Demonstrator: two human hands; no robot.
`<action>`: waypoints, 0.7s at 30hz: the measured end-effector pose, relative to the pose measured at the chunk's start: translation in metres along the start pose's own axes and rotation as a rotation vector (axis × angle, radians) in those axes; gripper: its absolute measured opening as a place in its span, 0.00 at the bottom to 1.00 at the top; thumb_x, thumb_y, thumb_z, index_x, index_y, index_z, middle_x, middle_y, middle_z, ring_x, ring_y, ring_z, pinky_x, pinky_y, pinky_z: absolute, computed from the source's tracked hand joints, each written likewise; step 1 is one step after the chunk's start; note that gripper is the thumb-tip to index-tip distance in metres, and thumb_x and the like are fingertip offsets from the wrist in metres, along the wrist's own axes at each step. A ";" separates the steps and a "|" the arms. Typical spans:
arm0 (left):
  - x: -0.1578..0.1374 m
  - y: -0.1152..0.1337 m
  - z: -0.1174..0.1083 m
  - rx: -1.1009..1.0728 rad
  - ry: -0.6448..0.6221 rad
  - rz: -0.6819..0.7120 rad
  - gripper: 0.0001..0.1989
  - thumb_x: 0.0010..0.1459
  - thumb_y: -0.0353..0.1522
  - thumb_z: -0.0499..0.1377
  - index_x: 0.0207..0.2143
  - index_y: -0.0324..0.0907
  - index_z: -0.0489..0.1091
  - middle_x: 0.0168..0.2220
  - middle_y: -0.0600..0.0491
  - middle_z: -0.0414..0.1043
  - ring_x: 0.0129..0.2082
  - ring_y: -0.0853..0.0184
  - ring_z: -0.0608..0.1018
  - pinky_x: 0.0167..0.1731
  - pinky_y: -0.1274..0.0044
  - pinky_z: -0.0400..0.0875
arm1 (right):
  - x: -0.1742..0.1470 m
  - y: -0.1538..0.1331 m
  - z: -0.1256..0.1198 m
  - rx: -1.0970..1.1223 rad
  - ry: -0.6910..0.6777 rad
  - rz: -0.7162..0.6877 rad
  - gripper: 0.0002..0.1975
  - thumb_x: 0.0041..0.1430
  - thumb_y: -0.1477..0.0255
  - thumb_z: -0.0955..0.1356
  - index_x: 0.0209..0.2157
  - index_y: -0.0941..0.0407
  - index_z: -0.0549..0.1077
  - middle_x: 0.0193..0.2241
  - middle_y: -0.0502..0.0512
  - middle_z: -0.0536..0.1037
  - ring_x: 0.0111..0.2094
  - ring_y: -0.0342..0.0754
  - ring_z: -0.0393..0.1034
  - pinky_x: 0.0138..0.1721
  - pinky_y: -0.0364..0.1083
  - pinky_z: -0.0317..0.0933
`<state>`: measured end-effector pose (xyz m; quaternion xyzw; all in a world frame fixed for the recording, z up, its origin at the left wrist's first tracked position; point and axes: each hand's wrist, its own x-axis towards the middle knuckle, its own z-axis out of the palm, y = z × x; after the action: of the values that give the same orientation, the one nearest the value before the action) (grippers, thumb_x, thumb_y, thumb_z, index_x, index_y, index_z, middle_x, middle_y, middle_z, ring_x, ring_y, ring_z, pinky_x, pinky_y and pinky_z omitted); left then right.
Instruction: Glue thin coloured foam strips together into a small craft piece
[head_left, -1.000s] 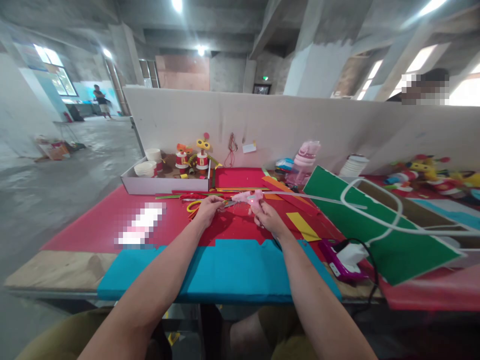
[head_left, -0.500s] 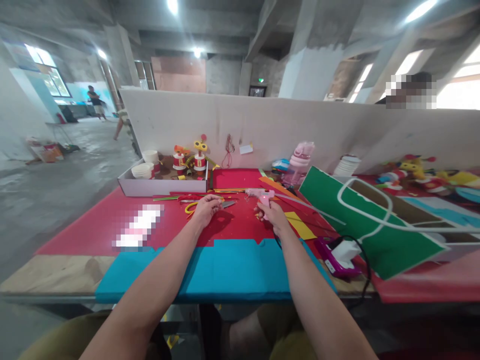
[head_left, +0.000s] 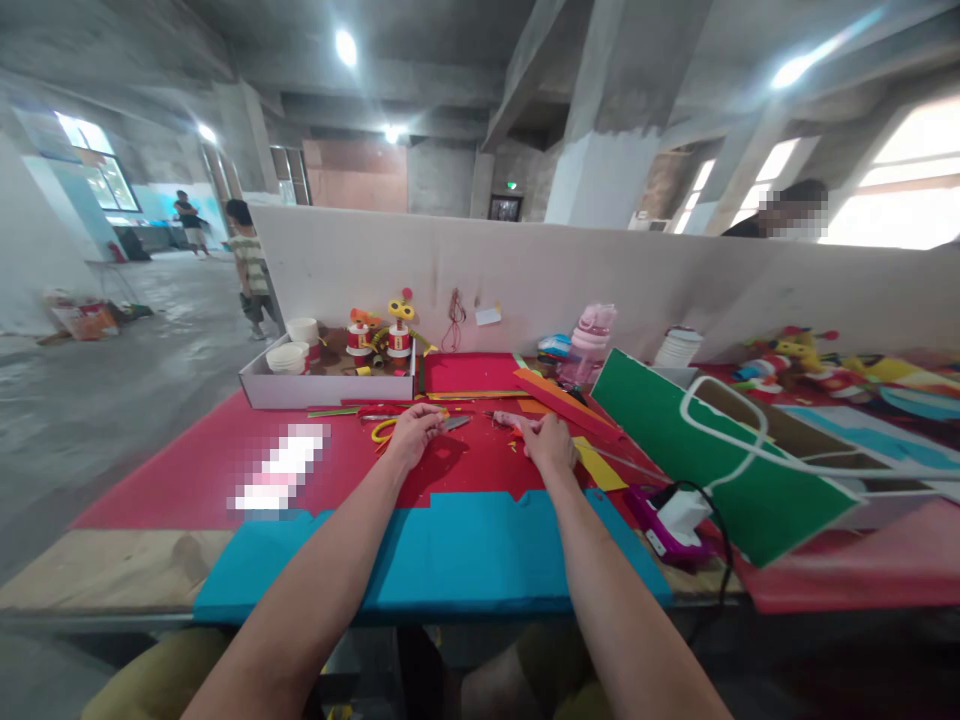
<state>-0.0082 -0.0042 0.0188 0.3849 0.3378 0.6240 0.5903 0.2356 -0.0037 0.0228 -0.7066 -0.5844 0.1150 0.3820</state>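
Observation:
My left hand (head_left: 414, 435) is closed in a pinch over the red table covering, with a small yellow-orange piece (head_left: 444, 413) at its fingertips. Beside and partly behind it lie scissors (head_left: 384, 431) with yellow handles; the blade shows past my fingers. My right hand (head_left: 551, 442) is closed around the rear of a pink hot glue gun (head_left: 513, 420), low over the table, its nozzle turned left. The hand hides the handle. A yellow sheet (head_left: 600, 464) lies just right of that hand. Blue sheet material (head_left: 472, 550) covers the table's front edge under my forearms.
A white tray (head_left: 326, 392) holds cups and toy robot figures (head_left: 399, 335). At right are a green board (head_left: 720, 470), a purple power strip (head_left: 664, 535) with a white plug, and a looping white cable. A pink bottle (head_left: 589, 345) stands by the partition (head_left: 637, 270). Other people are beyond.
My right hand has turned and lowered, bringing the glue gun from raised to low over the table. My left hand keeps its pinch. The view has shifted slightly; a person at left shows more fully.

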 end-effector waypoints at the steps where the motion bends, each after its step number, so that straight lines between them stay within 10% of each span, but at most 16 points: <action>1: 0.000 -0.001 0.000 -0.002 -0.004 0.004 0.15 0.35 0.30 0.71 0.27 0.37 0.70 0.21 0.55 0.71 0.20 0.73 0.73 0.23 0.81 0.65 | -0.004 -0.008 0.004 0.034 0.095 0.004 0.15 0.57 0.59 0.64 0.36 0.57 0.70 0.38 0.67 0.74 0.45 0.58 0.70 0.40 0.50 0.63; 3: 0.000 -0.001 0.001 0.002 -0.010 0.014 0.16 0.34 0.31 0.71 0.27 0.37 0.70 0.21 0.55 0.71 0.20 0.74 0.72 0.22 0.81 0.64 | -0.016 -0.028 0.019 0.264 0.102 -0.071 0.11 0.56 0.61 0.65 0.33 0.55 0.69 0.36 0.62 0.74 0.41 0.54 0.70 0.40 0.50 0.64; 9: 0.000 0.000 0.002 0.016 0.023 0.001 0.19 0.32 0.32 0.73 0.26 0.38 0.69 0.21 0.57 0.70 0.20 0.73 0.72 0.23 0.80 0.65 | -0.052 -0.071 0.080 1.168 -0.507 -0.014 0.23 0.42 0.63 0.74 0.41 0.53 0.69 0.29 0.48 0.73 0.27 0.43 0.69 0.31 0.46 0.68; 21: -0.007 -0.004 0.013 0.074 -0.046 -0.038 0.17 0.33 0.31 0.72 0.27 0.38 0.70 0.19 0.57 0.70 0.19 0.73 0.71 0.23 0.79 0.64 | -0.045 -0.063 0.079 1.364 -0.580 0.031 0.22 0.41 0.63 0.75 0.40 0.55 0.74 0.29 0.49 0.76 0.32 0.44 0.71 0.39 0.47 0.70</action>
<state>0.0050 -0.0114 0.0213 0.4142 0.3544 0.5908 0.5948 0.1277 -0.0112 -0.0014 -0.2617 -0.4508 0.6399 0.5647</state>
